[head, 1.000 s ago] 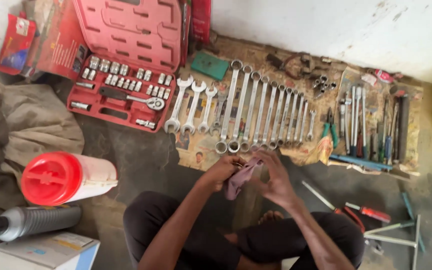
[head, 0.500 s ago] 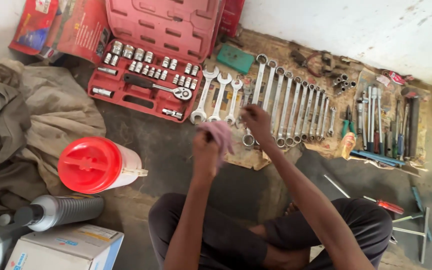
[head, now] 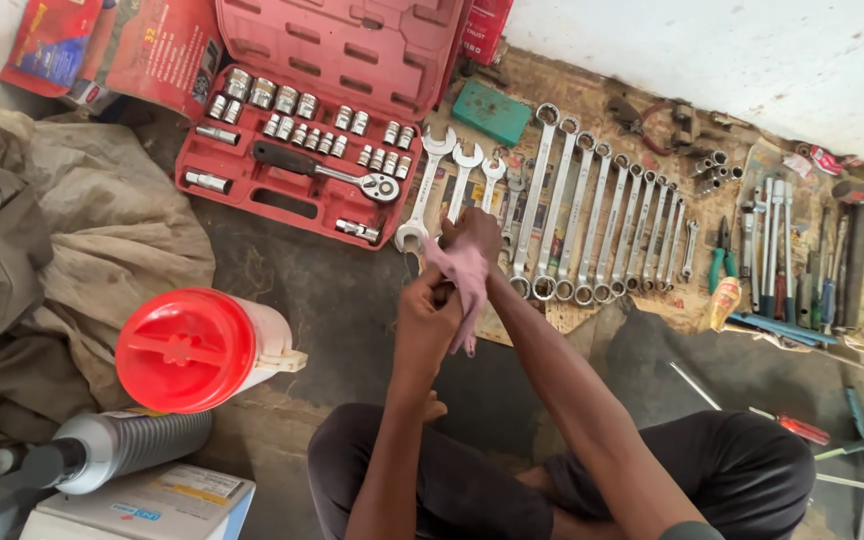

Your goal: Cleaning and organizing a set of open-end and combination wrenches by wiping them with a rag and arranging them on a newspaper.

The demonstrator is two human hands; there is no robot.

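Clutching a pink rag (head: 464, 272) with both hands, just in front of the row of spanners (head: 592, 225). Left hand (head: 428, 318) closed in a fist around the rag's lower part, fingers curled tight. Right hand (head: 472, 236) pinched shut on the rag's upper end, knuckles touching the near ends of the spanners. Cannot tell whether a tool sits inside the cloth; wrapped and hidden.

Counted in the row of spanners: roughly fourteen, three open-ended on the left side, the rest ring-ended and shrinking toward the right; one or two behind the right hand hard to separate. To the left of that row, one open red socket case (head: 322, 120), one ratchet handle (head: 324, 170) lying across it, sockets too many and small to count surely. Farther left and nearer, one red-lidded white jar (head: 202, 348). Right of the row, one pair of green-handled pliers (head: 722, 262), then screwdrivers bunched and overlapping, number unclear. Grey bottle (head: 112, 452) cut off at the frame's lower left edge.
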